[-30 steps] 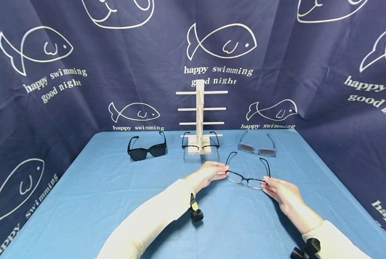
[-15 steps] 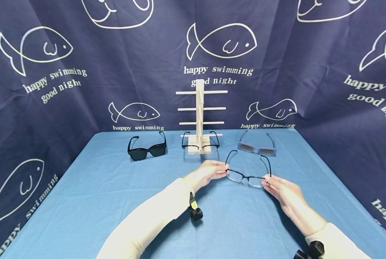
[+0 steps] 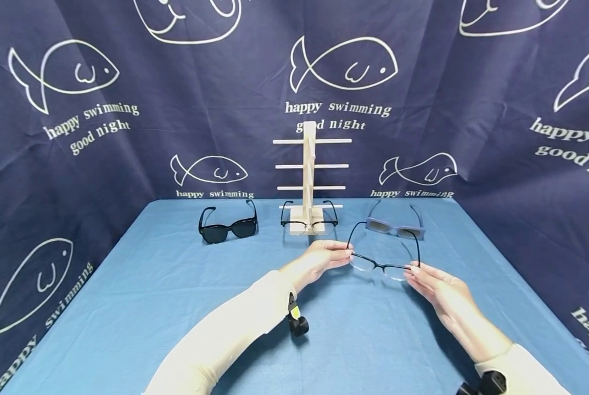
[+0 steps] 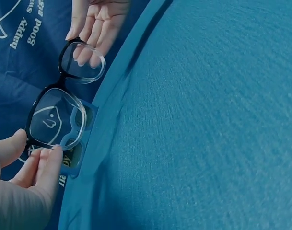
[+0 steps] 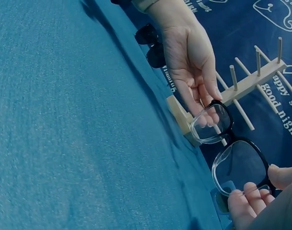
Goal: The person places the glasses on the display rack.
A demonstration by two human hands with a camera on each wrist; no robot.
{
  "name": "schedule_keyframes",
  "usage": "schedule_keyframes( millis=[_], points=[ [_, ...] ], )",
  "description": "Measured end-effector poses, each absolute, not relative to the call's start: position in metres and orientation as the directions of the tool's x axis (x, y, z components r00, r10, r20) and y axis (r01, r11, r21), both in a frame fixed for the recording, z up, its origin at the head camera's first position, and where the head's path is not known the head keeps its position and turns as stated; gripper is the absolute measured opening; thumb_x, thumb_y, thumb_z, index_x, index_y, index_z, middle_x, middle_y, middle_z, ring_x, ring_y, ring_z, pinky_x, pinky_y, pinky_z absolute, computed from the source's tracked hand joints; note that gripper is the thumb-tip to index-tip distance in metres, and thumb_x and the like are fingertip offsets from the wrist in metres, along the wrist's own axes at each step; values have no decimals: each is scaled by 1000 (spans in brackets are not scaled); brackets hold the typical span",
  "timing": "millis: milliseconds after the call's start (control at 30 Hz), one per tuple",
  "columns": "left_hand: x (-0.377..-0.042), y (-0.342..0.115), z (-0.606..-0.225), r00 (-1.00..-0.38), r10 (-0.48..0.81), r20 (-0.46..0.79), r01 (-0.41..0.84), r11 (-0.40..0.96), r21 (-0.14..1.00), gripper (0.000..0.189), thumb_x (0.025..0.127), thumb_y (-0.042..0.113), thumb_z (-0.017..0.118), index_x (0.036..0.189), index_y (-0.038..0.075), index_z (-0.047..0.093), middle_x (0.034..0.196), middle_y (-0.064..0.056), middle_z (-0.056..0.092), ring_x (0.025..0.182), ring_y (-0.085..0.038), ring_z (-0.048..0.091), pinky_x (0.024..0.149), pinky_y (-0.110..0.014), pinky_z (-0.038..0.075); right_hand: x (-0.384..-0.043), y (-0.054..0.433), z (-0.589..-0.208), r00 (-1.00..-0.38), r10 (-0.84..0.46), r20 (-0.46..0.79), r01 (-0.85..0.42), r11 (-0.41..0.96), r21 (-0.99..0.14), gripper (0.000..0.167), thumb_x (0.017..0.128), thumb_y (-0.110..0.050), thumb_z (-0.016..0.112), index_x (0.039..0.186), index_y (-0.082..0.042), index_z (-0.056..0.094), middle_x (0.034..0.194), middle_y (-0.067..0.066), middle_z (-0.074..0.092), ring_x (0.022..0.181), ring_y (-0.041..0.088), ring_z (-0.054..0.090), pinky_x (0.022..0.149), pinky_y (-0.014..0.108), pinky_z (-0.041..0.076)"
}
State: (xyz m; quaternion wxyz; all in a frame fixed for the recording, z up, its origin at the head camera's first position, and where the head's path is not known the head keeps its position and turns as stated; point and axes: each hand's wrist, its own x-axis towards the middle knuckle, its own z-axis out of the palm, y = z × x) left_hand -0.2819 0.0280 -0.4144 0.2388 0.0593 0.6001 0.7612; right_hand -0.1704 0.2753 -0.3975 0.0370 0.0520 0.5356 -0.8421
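Note:
Between my two hands is a pair of eyeglasses (image 3: 379, 266) with a black upper rim and clear lower rims, its temples unfolded and pointing away from me. My left hand (image 3: 319, 260) pinches the left corner of the frame between thumb and fingers. At the opposite corner my right hand (image 3: 442, 288) grips the frame the same way. In the left wrist view the eyeglasses (image 4: 60, 84) show both lenses, one hand at each end. The right wrist view also has both hands on the eyeglasses (image 5: 234, 139), near the wooden stand.
A wooden display stand (image 3: 308, 175) with several crossbars stands at the back centre. Black-rimmed glasses (image 3: 309, 224) sit at its base. Black sunglasses (image 3: 229, 230) lie to the left, blue-framed sunglasses (image 3: 395, 229) to the right, behind the held pair. A blue cloth (image 3: 185, 296) covers the table.
Both hands have raised the eyeglasses a little and shifted them slightly right and away from me. The temples now overlap the blue-framed sunglasses in the head view. The view itself has shifted slightly.

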Motion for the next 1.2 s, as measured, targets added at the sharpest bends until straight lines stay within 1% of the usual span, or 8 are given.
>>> schedule_keyframes(
  millis=[233, 367, 533, 733, 867, 1067, 1133, 1200],
  points=[
    [-277, 26, -411, -896, 423, -135, -221, -163, 962, 30, 89, -5, 64, 118, -10, 63, 117, -25, 66, 106, -29, 68, 94, -34, 57, -169, 277, -398, -993, -24, -113, 113, -425, -898, 25, 93, 4, 58, 93, -16, 73, 95, -2, 74, 93, 11, 71, 89, 22, 57],
    [-276, 26, -410, -901, 414, -130, -215, -166, 962, 30, 89, -5, 64, 118, -11, 63, 116, -26, 66, 103, -28, 69, 94, -35, 57, -171, 277, -395, -994, -22, -108, 108, -420, -901, 25, 93, 4, 58, 94, -16, 73, 96, -1, 74, 94, 11, 71, 91, 23, 57],
    [-276, 26, -407, -908, 403, -116, -199, -172, 965, 29, 88, -5, 65, 116, -11, 63, 113, -25, 68, 97, -24, 71, 93, -36, 58, -171, 278, -393, -996, -27, -85, 89, -425, -901, 23, 94, 2, 58, 96, -16, 73, 97, 0, 75, 95, 11, 71, 90, 23, 57],
    [-272, 22, -403, -904, 410, -124, -204, -156, 967, 28, 89, -4, 64, 117, -11, 63, 113, -26, 67, 98, -25, 71, 93, -35, 58, -171, 278, -393, -997, -56, -52, 72, -454, -888, 24, 95, 3, 56, 98, -13, 73, 98, 2, 75, 96, 14, 71, 89, 25, 58],
    [-272, 19, -401, -901, 417, -121, -199, -149, 969, 28, 91, -2, 63, 117, -11, 63, 112, -27, 67, 96, -23, 71, 92, -33, 58, -172, 279, -391, -997, -64, -52, 75, -461, -884, 24, 95, 4, 55, 98, -12, 73, 98, 3, 75, 96, 14, 71, 89, 25, 58],
    [-269, 17, -395, -911, 403, -85, -160, -156, 975, 28, 90, -3, 63, 117, -11, 62, 115, -26, 66, 98, -25, 70, 93, -36, 58, -173, 278, -386, -997, -77, -26, 60, -479, -876, 25, 94, 7, 55, 99, -9, 74, 98, 6, 75, 96, 16, 71, 89, 26, 58],
    [-268, 16, -392, -914, 398, -72, -146, -159, 976, 28, 90, -3, 63, 117, -12, 62, 115, -26, 67, 97, -24, 70, 93, -36, 58, -174, 278, -385, -996, -87, -16, 57, -497, -866, 27, 94, 8, 53, 99, -8, 74, 98, 8, 75, 96, 18, 71, 89, 26, 58],
    [-268, 16, -390, -915, 398, -64, -138, -160, 977, 28, 90, -3, 64, 117, -12, 63, 114, -26, 67, 92, -20, 70, 92, -36, 58, -174, 278, -384, -995, -95, -5, 53, -514, -856, 28, 94, 10, 52, 100, -7, 74, 99, 9, 75, 96, 19, 71, 88, 27, 59]
  ],
)
